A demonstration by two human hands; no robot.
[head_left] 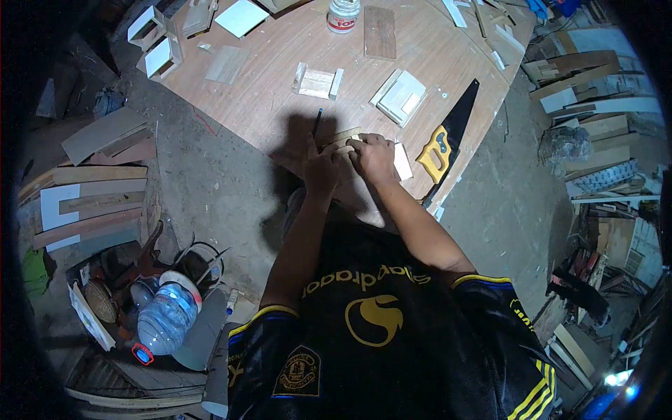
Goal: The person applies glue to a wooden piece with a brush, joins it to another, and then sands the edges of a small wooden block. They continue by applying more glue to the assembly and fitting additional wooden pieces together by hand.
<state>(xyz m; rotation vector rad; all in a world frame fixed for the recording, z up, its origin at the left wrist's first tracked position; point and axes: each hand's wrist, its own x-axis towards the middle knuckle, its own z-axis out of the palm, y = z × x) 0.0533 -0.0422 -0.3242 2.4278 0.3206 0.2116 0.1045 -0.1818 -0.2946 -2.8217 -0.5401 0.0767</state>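
Observation:
My left hand (320,166) is closed at the near edge of the wooden table, with a dark pencil or pen (318,122) sticking up from its fingers. Just to its right, my right hand (372,155) bends its fingers over a small light wood piece (343,137). The fingertips of both hands meet around this piece, and its lower part is hidden. A white-faced piece (402,162) lies beside my right hand. Beyond the hands are a small wooden frame-like part (317,82) and a stacked white-topped block (400,96).
A handsaw (437,155) with a yellow handle lies at the table's right edge. A white jar (343,15), a brown board (379,33) and box-like parts (162,57) are on the far table (273,59). A large water bottle (166,318) is at the lower left.

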